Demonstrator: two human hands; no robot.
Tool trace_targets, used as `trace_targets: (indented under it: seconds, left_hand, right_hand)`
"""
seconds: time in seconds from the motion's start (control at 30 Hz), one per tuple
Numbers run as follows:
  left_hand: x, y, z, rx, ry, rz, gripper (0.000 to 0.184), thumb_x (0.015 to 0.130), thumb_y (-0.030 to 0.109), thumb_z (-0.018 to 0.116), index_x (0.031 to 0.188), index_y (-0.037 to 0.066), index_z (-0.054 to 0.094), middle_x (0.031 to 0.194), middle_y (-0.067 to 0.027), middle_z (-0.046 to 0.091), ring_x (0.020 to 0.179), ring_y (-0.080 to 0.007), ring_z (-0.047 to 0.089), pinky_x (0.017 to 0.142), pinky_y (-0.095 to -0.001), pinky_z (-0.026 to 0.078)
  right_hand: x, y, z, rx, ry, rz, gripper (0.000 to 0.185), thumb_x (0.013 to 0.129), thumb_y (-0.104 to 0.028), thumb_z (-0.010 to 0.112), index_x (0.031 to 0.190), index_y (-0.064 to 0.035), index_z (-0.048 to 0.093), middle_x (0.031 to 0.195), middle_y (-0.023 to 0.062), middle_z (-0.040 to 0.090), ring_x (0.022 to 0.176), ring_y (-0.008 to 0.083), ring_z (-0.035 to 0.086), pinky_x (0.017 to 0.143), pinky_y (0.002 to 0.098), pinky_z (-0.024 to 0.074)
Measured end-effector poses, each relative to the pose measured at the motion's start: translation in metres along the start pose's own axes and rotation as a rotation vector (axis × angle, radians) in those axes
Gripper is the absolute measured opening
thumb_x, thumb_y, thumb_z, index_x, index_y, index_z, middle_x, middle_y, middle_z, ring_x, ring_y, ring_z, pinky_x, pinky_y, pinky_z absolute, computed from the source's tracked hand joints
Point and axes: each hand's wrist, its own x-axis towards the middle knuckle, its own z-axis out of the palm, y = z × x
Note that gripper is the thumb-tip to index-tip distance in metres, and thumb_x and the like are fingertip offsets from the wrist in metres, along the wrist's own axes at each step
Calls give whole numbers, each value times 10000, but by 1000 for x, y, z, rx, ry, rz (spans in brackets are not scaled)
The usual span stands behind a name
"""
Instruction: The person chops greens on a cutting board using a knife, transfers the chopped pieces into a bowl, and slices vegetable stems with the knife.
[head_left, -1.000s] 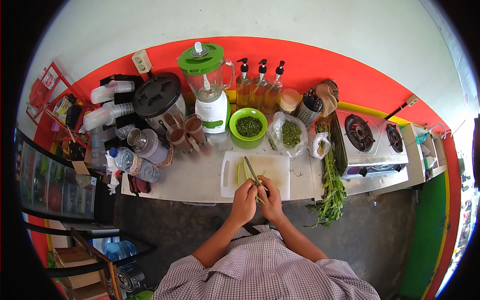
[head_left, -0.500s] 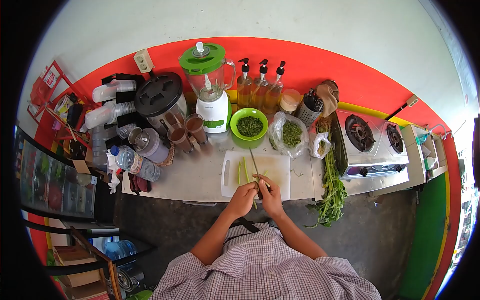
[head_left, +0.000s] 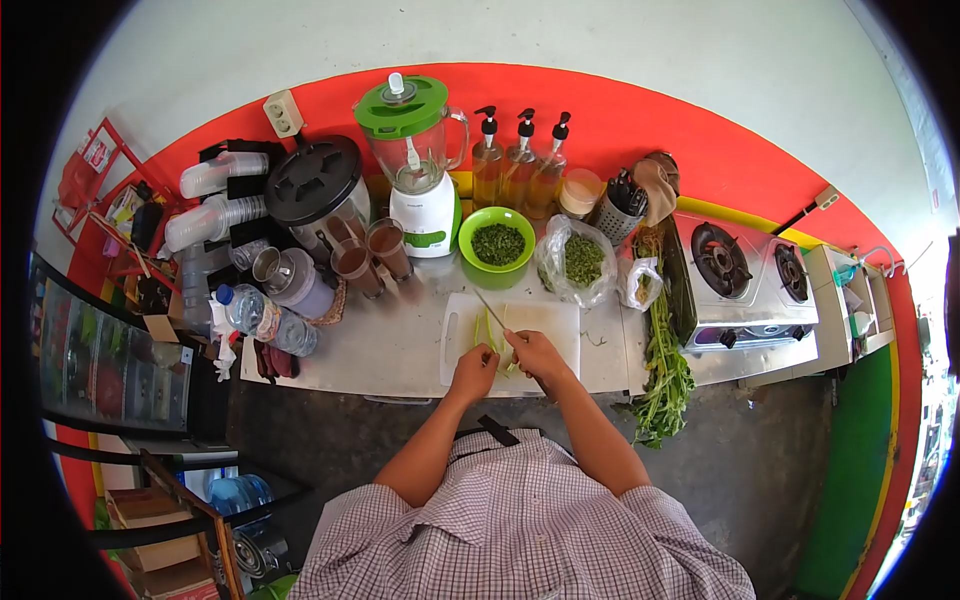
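Note:
A white cutting board (head_left: 556,318) lies on the metal counter in front of me. In my right hand (head_left: 537,358) is a knife (head_left: 490,307), its blade slanting up and left over the board. My left hand (head_left: 474,372) is closed at the board's left front part, its fingers at the green stalks (head_left: 484,332) lying there. Pale cut pieces rest between the two hands, partly hidden. Behind the board stand a green bowl of chopped leaves (head_left: 497,244) and a clear plastic bag of chopped greens (head_left: 580,262).
A blender (head_left: 415,160) and pump bottles (head_left: 520,165) line the wall. Brown tumblers (head_left: 357,268) and a water bottle (head_left: 265,318) stand left. Leafy stalks (head_left: 662,385) hang over the counter edge, beside a gas stove (head_left: 745,285).
My hands were together at the board's front edge and are now apart. The left has moved left and down to the stalks; the right, with the knife, has shifted slightly right and up.

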Motion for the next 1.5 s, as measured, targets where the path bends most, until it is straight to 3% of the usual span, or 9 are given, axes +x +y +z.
trace_targets:
  seconds: [0.13, 0.27, 0.47, 0.63, 0.77, 0.87, 1.03, 1.13, 1.5]
  left_hand:
    - [12, -8, 5, 121, 81, 20, 203, 924, 194, 680, 955, -6, 655, 891, -179, 716, 814, -342, 691, 756, -419, 535]
    - [14, 6, 6, 79, 142, 14, 180, 901, 181, 704, 951, 13, 665, 885, -158, 710, 813, -334, 688, 747, -428, 534]
    - [11, 18, 16, 234, 132, 114, 188, 823, 166, 766, 940, 46, 682, 938, -126, 666, 894, -324, 663, 761, -429, 527]
    - [5, 20, 30, 474, 0, 155, 181, 814, 170, 775, 931, 63, 687, 947, -121, 665, 948, -329, 644, 808, -444, 539]
    - [4, 18, 40, 576, 19, 197, 167, 822, 161, 763, 928, 56, 687, 928, -120, 668, 982, -325, 636, 835, -448, 538]
    - [0, 26, 34, 473, 90, 205, 140, 842, 121, 740, 923, 27, 676, 944, -130, 692, 902, -329, 662, 797, -425, 550]
    - [1, 5, 25, -298, -19, -82, 135, 926, 67, 690, 1018, -31, 684, 907, -97, 716, 735, -193, 694, 696, -298, 561]
    - [-3, 10, 15, -571, 32, -162, 166, 959, 78, 670, 1072, -42, 694, 873, -67, 704, 792, -136, 687, 739, -267, 568]
    - [-30, 45, -43, -773, 169, -171, 154, 961, 72, 677, 1076, -31, 665, 987, -68, 701, 842, -129, 672, 775, -275, 569]
  right_hand:
    - [-5, -25, -3, -142, -16, 96, 845, 978, -614, 542, 1506, 26, 384, 714, 76, 606, 546, 118, 514, 473, 287, 414]
    - [-20, -47, -13, -118, -27, 92, 976, 960, -660, 537, 1602, -19, 177, 700, 74, 588, 547, 121, 503, 480, 283, 409]
    - [-30, -15, -22, 46, 1, 33, 764, 1013, -559, 528, 1547, -56, 313, 681, 38, 551, 540, 107, 483, 475, 272, 396]
    - [-34, 13, -27, 168, 74, -30, 446, 1054, -419, 526, 1268, -30, 575, 657, -1, 528, 512, 76, 465, 455, 250, 382]
    - [-40, 24, -29, 209, 133, -92, 400, 1068, -387, 510, 1171, -18, 626, 631, -8, 513, 496, 67, 448, 444, 252, 369]
    - [-45, 31, -24, 225, 219, -186, 378, 1073, -362, 507, 1088, -11, 645, 612, -12, 499, 484, 61, 433, 431, 256, 356]
    - [-50, 42, 4, 266, 246, -318, 386, 1084, -333, 492, 999, 7, 652, 598, -29, 462, 522, 49, 412, 488, 249, 346]
    - [-57, 38, 17, 142, 234, -363, 370, 1079, -310, 504, 1006, 10, 675, 601, -17, 462, 554, 55, 428, 525, 264, 355]
    - [-75, 6, 44, -231, 236, -661, 239, 984, -211, 637, 1040, 8, 716, 770, 165, 665, 635, 283, 604, 618, 388, 481]
